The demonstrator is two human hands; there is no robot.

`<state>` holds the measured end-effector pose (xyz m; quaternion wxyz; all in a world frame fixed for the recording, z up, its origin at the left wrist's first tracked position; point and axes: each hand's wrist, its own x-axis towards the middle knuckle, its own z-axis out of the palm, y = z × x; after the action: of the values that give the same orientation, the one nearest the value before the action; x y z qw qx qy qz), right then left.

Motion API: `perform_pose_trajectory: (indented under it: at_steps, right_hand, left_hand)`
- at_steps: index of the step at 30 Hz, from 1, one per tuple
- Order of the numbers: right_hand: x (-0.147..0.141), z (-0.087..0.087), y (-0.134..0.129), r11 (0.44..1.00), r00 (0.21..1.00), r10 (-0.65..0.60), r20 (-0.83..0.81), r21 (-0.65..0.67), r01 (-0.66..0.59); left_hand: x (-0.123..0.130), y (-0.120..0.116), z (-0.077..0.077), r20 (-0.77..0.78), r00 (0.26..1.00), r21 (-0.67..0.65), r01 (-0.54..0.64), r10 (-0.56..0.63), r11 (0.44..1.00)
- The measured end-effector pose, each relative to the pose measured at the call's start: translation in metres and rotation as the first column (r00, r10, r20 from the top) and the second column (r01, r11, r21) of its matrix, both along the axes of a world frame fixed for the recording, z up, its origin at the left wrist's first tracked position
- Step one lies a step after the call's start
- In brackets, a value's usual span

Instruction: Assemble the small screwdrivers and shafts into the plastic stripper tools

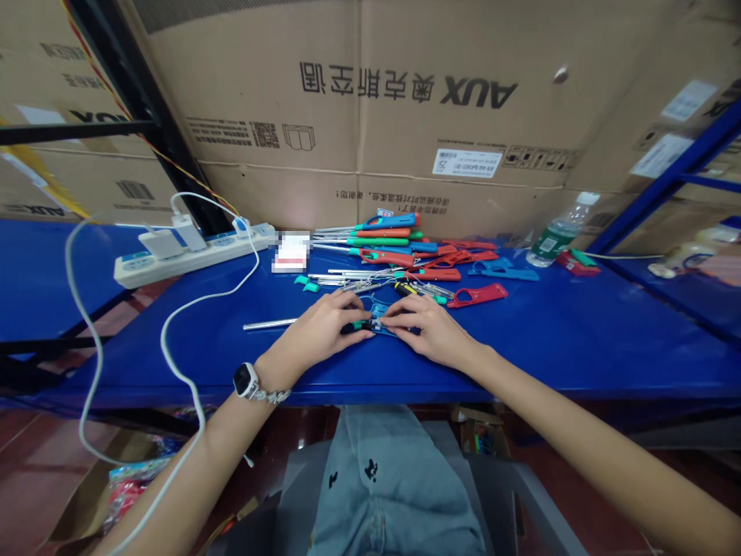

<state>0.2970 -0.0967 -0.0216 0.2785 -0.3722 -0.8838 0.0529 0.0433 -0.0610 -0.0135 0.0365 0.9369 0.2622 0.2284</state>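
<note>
My left hand is closed round the near end of a long-nosed lighter, whose metal tube sticks out to the left on the blue table. My right hand meets it from the other side, thumb and finger pinched on small parts at the blue lighter body. Fingers cover most of these parts. Just beyond lie a yellow-and-black tool handle, a red lighter shell and two small green pieces.
Several lighters lie piled against the cardboard wall, with blue and red shells to their right. A power strip with white cables stands left. A bottle leans at the back right beside a red box.
</note>
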Motion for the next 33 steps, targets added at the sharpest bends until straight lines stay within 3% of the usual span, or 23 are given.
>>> perform_pose_trajectory:
  at_steps: [9,13,22,27,33]
  right_hand:
    - [0.0,0.003,-0.001,1.0,1.0,-0.001,0.008,-0.02,0.002]
    - [0.0,0.004,-0.002,0.999,1.0,0.004,0.022,-0.047,-0.003]
    - [-0.002,0.003,0.003,0.999,0.999,0.035,-0.007,-0.032,-0.035]
    - [-0.004,0.01,-0.005,0.998,0.998,-0.052,0.038,0.036,0.051]
    - [-0.01,0.015,-0.02,0.988,0.97,-0.118,0.213,0.123,0.093]
  left_hand:
    - [0.002,-0.008,0.006,-0.134,0.991,0.16,0.04,-0.018,0.986]
    - [0.004,-0.009,0.005,-0.075,0.996,0.104,0.056,-0.048,0.993]
    - [0.001,-0.005,0.0,0.08,0.996,-0.144,-0.028,0.04,0.989]
    - [0.0,-0.002,-0.003,0.09,0.995,-0.112,-0.034,0.044,0.993]
    - [0.004,-0.002,-0.003,0.087,0.994,-0.088,-0.053,0.061,0.995]
